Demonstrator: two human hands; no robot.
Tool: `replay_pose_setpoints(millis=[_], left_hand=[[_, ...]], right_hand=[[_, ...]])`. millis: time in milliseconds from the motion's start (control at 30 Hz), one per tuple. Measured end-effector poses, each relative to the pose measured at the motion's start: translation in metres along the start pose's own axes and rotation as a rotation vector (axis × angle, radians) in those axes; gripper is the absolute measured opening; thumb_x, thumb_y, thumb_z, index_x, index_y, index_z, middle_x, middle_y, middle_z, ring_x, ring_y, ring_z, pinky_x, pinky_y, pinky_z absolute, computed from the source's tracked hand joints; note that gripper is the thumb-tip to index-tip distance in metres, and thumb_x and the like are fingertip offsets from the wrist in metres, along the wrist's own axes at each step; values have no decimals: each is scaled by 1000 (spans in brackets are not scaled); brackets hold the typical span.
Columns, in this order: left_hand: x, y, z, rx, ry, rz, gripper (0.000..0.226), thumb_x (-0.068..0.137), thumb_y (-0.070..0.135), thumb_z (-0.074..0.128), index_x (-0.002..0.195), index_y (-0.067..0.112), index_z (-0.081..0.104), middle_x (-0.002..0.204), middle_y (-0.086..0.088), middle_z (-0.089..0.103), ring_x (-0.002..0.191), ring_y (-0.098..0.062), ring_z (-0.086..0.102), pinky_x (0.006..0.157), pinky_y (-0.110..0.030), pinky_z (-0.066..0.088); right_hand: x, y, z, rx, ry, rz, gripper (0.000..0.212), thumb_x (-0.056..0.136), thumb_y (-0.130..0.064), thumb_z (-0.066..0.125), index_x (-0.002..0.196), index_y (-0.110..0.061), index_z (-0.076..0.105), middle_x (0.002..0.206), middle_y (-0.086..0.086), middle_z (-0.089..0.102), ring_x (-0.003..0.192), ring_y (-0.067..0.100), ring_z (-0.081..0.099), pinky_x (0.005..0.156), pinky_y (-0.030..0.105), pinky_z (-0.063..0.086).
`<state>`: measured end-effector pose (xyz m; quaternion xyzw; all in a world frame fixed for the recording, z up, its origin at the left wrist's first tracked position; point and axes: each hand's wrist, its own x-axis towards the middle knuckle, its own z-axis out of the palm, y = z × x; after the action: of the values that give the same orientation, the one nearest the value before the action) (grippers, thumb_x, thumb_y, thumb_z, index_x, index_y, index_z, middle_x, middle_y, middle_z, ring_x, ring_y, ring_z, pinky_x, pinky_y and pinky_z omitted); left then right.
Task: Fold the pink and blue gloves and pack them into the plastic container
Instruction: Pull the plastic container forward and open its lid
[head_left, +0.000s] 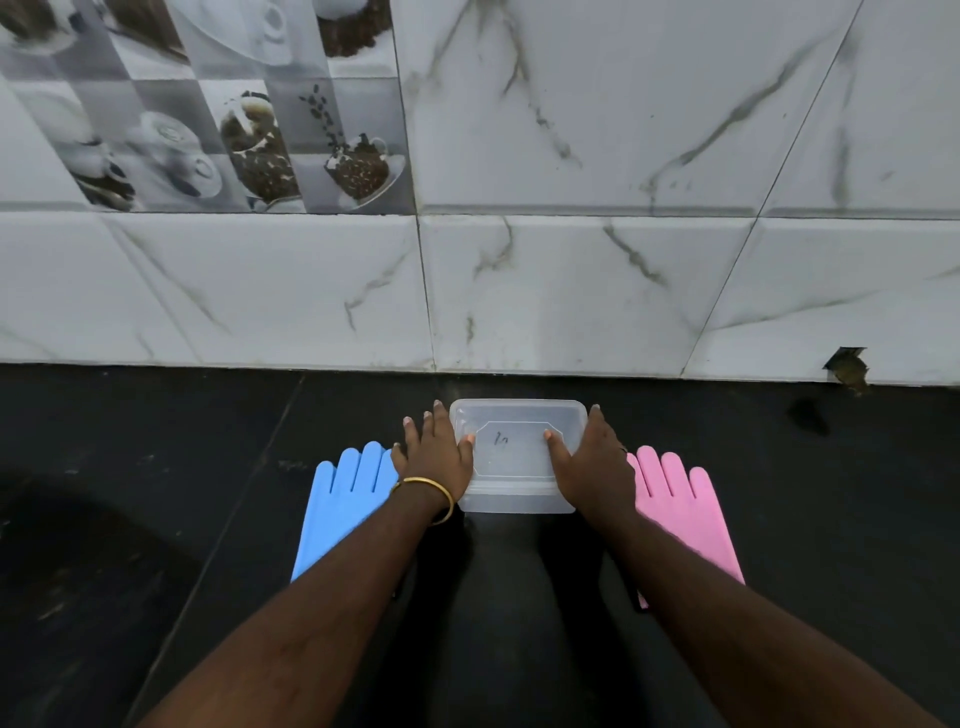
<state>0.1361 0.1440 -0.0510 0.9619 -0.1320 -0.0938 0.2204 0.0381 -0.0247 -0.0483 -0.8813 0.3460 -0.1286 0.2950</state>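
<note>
A clear plastic container (517, 457) with its lid on sits on the black counter, close to the wall. My left hand (434, 452) rests on its left side with the thumb on the lid, and my right hand (589, 457) holds its right side the same way. A blue glove (345, 499) lies flat to the left, fingers pointing toward the wall, partly under my left forearm. A pink glove (680, 506) lies flat to the right, partly under my right forearm.
The black counter (831, 493) runs left and right of the gloves. A white marble-tiled wall (571, 291) rises just behind the container. A chipped hole (847, 366) shows at the wall's base on the right.
</note>
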Motion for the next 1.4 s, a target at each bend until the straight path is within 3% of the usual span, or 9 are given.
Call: replay_pose_setpoints(millis=[300, 433, 533, 600, 700, 767, 1000, 1267, 1400], left_hand=[[-70, -21, 1, -65, -9, 43, 68, 101, 46, 31, 155, 15, 4, 163, -6, 10, 150, -28, 4, 117, -51, 14], [-83, -24, -3, -195, -36, 28, 66, 101, 44, 35, 154, 14, 10, 163, -8, 13, 147, -29, 20, 116, -50, 21], [-83, -21, -10, -301, 52, -53, 58, 101, 43, 34, 148, 8, 31, 153, -12, 37, 138, -30, 38, 113, -43, 28], [-80, -21, -16, -299, 104, -71, 49, 102, 42, 33, 129, 7, 53, 130, -15, 58, 120, -31, 54, 104, -39, 39], [-81, -23, -22, -259, 17, -59, 50, 102, 45, 29, 108, 8, 62, 107, -13, 68, 96, -27, 63, 87, -36, 48], [-81, -25, -21, -188, 9, -35, 51, 102, 46, 28, 106, 9, 63, 104, -11, 70, 92, -25, 64, 86, -36, 50], [-84, -25, -22, 148, 95, 38, 43, 103, 45, 27, 117, 21, 60, 117, 4, 67, 104, -14, 62, 81, -18, 29], [-82, -24, -25, 80, 36, -10, 44, 101, 48, 29, 119, 21, 58, 120, 3, 66, 104, -14, 62, 86, -18, 34], [-88, -32, -32, 279, 84, -55, 46, 99, 56, 28, 131, 32, 51, 136, 15, 55, 123, -8, 52, 98, -14, 27]], right_hand=[[-62, 19, -5, -41, -16, 11, 86, 92, -62, 48, 155, -13, 19, 152, 10, 44, 134, 30, 49, 103, 49, 45], [-74, 13, -12, -240, 50, -94, 88, 93, -57, 47, 157, -13, 8, 164, 11, 21, 146, 34, 31, 114, 51, 32], [-73, -9, -10, -283, 51, -322, 80, 95, -51, 45, 159, -22, 6, 167, 6, 11, 151, 34, 18, 119, 52, 22], [-72, -26, -2, -308, -44, -432, 75, 96, -54, 39, 158, -27, 7, 167, 1, 10, 153, 31, 12, 120, 52, 19], [-76, -33, 16, -380, -186, -474, 70, 97, -60, 30, 157, -33, 8, 168, -1, 8, 154, 31, 5, 120, 53, 14], [-77, -30, 25, -427, -203, -471, 70, 96, -64, 25, 157, -34, 9, 168, -2, 8, 154, 31, 2, 121, 54, 10], [-73, -28, 33, -465, -199, -467, 73, 93, -70, 20, 157, -37, 6, 168, -3, 4, 154, 31, -1, 121, 55, 6], [-71, -26, 36, -458, -203, -459, 74, 92, -73, 19, 156, -38, 5, 168, -5, 3, 154, 31, -1, 121, 54, 4], [-71, -25, 37, -455, -210, -465, 74, 92, -72, 19, 156, -39, 4, 168, -5, 3, 154, 31, -1, 121, 55, 4]])
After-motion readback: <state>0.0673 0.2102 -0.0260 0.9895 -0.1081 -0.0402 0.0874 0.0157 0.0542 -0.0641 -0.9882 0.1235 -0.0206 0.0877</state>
